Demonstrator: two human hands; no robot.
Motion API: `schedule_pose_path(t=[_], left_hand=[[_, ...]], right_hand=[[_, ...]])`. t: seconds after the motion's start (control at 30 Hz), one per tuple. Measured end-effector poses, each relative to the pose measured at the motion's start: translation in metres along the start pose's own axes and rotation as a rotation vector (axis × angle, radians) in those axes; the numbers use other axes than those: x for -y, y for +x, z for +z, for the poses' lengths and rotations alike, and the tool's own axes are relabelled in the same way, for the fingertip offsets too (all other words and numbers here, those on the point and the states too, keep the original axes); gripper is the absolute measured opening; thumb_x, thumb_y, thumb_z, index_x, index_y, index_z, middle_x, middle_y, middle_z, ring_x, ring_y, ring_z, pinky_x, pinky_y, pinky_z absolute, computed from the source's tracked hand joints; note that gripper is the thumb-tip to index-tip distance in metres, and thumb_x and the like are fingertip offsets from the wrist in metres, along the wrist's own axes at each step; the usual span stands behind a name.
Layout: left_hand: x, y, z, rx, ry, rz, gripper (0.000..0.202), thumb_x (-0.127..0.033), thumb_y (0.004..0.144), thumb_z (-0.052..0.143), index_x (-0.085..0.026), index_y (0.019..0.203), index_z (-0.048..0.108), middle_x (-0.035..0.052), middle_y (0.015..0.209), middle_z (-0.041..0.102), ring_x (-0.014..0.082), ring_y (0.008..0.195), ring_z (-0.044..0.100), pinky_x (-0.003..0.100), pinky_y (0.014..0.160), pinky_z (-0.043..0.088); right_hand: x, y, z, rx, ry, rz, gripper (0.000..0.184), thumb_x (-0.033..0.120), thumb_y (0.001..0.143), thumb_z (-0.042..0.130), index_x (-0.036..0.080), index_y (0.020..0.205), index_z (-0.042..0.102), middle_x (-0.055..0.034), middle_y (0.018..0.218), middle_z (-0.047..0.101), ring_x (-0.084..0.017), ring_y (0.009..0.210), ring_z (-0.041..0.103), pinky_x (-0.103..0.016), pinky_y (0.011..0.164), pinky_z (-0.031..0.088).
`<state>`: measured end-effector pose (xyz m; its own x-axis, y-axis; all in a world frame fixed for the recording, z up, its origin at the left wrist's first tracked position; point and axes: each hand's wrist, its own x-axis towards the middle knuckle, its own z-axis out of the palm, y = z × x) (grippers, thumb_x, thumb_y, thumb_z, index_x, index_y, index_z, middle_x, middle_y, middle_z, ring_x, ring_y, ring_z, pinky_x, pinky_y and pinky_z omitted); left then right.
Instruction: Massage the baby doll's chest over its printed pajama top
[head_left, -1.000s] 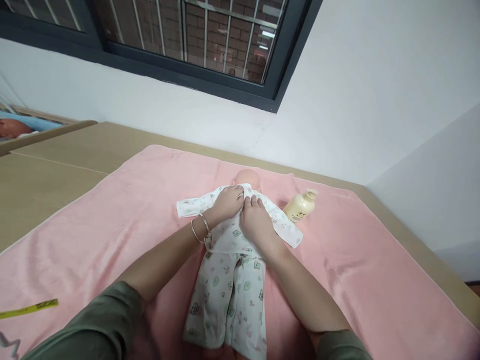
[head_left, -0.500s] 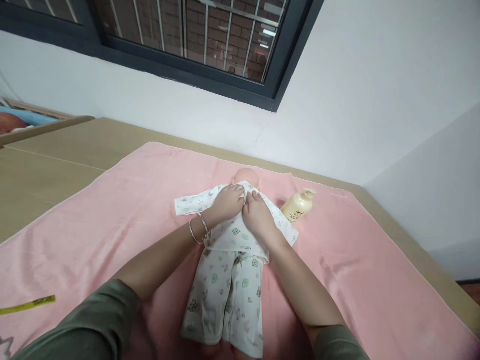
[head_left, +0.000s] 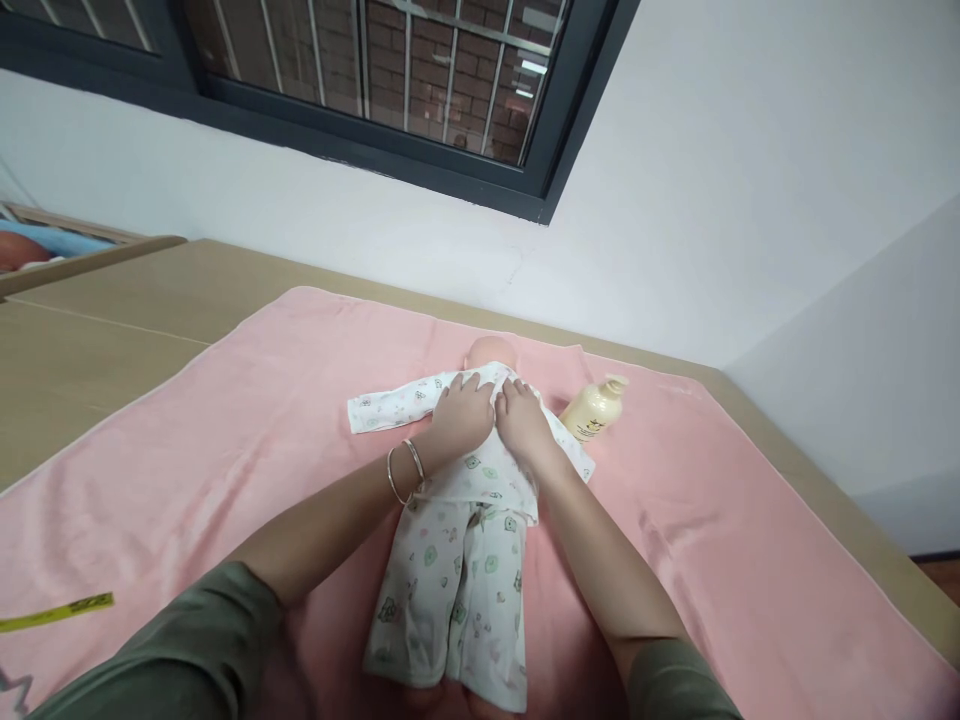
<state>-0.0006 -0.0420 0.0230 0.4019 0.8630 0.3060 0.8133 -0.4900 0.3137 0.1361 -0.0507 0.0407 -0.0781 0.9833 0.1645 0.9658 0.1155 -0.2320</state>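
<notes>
A baby doll lies on a pink blanket, its head toward the wall. It wears a white printed shirt and matching trousers. My left hand, below a wrist with two thin bangles, is at the upper front of the shirt, fingers curled on the cloth. Close beside it, my right hand grips the other side of the shirt's front opening. Both thumbs are hidden. One sleeve stretches out to the left; the other spreads under my right forearm.
Just right of the doll, a cream pump bottle leans over on the blanket. A yellow strip lies at the lower left. Behind the wooden surface rise a white wall and a dark-framed window.
My left hand has shifted slightly down and right from the collar, its fingers now pointing more forward. The right hand has barely moved, and the doll lies as before.
</notes>
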Motion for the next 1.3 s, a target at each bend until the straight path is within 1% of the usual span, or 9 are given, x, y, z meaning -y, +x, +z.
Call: schedule_pose_path(t=[0.1, 0.2, 0.37, 0.47, 0.53, 0.67, 0.83, 1.03, 1.3], left_hand=[[0.020, 0.012, -0.009, 0.042, -0.083, 0.066, 0.032, -0.019, 0.098, 0.037, -0.017, 0.115, 0.064, 0.0126, 0.125, 0.069, 0.0273, 0.118, 0.061, 0.045, 0.108, 0.047], [0.025, 0.015, -0.011, 0.037, -0.097, 0.065, 0.031, -0.020, 0.099, 0.037, -0.019, 0.114, 0.064, 0.0105, 0.124, 0.070, 0.0268, 0.116, 0.063, 0.044, 0.105, 0.048], [-0.005, -0.004, -0.003, -0.017, 0.057, -0.069, 0.043, -0.023, 0.102, 0.038, -0.016, 0.141, 0.055, 0.0158, 0.153, 0.053, 0.0365, 0.144, 0.045, 0.055, 0.115, 0.039], [-0.023, -0.017, -0.002, 0.030, 0.124, -0.063, 0.048, -0.020, 0.101, 0.040, -0.011, 0.147, 0.052, 0.0196, 0.157, 0.049, 0.0406, 0.146, 0.042, 0.057, 0.114, 0.039], [-0.026, -0.019, -0.003, 0.038, 0.140, -0.043, 0.049, -0.020, 0.100, 0.040, -0.007, 0.146, 0.052, 0.0215, 0.156, 0.050, 0.0420, 0.145, 0.044, 0.058, 0.113, 0.040], [-0.012, -0.009, -0.008, -0.006, 0.076, 0.027, 0.041, -0.020, 0.100, 0.040, -0.007, 0.131, 0.062, 0.0212, 0.142, 0.061, 0.0352, 0.133, 0.055, 0.051, 0.113, 0.042], [0.014, 0.008, -0.006, -0.030, -0.053, 0.055, 0.033, -0.020, 0.098, 0.039, -0.012, 0.118, 0.065, 0.0160, 0.124, 0.069, 0.0295, 0.119, 0.060, 0.046, 0.109, 0.045], [0.020, 0.008, 0.010, -0.087, -0.078, -0.015, 0.036, -0.024, 0.099, 0.041, -0.018, 0.130, 0.058, 0.0137, 0.143, 0.061, 0.0307, 0.135, 0.051, 0.052, 0.115, 0.038], [0.020, 0.009, 0.011, -0.079, -0.082, -0.016, 0.037, -0.023, 0.098, 0.042, -0.018, 0.131, 0.058, 0.0135, 0.143, 0.061, 0.0296, 0.135, 0.051, 0.051, 0.116, 0.037]], right_hand=[[0.019, -0.015, -0.002, 0.054, -0.072, -0.024, 0.053, 0.021, 0.103, 0.033, 0.002, 0.150, 0.046, -0.0261, 0.152, 0.051, -0.033, 0.144, 0.044, -0.043, 0.119, 0.030], [0.024, -0.020, -0.010, 0.100, -0.051, -0.067, 0.048, 0.018, 0.100, 0.036, 0.007, 0.143, 0.056, -0.0229, 0.141, 0.061, -0.032, 0.135, 0.053, -0.041, 0.114, 0.036], [0.000, -0.003, -0.015, 0.070, 0.085, -0.102, 0.043, 0.018, 0.100, 0.033, 0.014, 0.130, 0.063, -0.0161, 0.133, 0.066, -0.026, 0.126, 0.058, -0.036, 0.110, 0.039], [-0.016, 0.008, -0.012, 0.075, 0.145, -0.084, 0.041, 0.026, 0.103, 0.030, 0.017, 0.125, 0.064, -0.0128, 0.133, 0.067, -0.025, 0.125, 0.058, -0.038, 0.109, 0.040], [-0.019, 0.009, -0.010, 0.095, 0.140, -0.026, 0.043, 0.033, 0.104, 0.030, 0.019, 0.132, 0.060, -0.0118, 0.141, 0.064, -0.026, 0.130, 0.056, -0.042, 0.111, 0.039], [-0.005, 0.000, -0.007, 0.087, -0.012, 0.079, 0.053, 0.033, 0.107, 0.025, 0.013, 0.152, 0.044, -0.0184, 0.158, 0.048, -0.031, 0.147, 0.042, -0.052, 0.120, 0.028], [0.022, -0.014, -0.003, 0.090, -0.118, 0.091, 0.058, 0.030, 0.106, 0.025, 0.008, 0.160, 0.033, -0.0216, 0.164, 0.038, -0.034, 0.153, 0.033, -0.051, 0.123, 0.027], [0.027, -0.018, -0.004, 0.074, -0.105, 0.077, 0.058, 0.027, 0.106, 0.027, 0.007, 0.160, 0.034, -0.0235, 0.163, 0.039, -0.035, 0.153, 0.035, -0.055, 0.123, 0.029], [0.028, -0.018, -0.006, 0.086, -0.075, 0.092, 0.058, 0.026, 0.106, 0.028, 0.007, 0.160, 0.034, -0.0240, 0.164, 0.038, -0.036, 0.153, 0.033, -0.056, 0.122, 0.029]])
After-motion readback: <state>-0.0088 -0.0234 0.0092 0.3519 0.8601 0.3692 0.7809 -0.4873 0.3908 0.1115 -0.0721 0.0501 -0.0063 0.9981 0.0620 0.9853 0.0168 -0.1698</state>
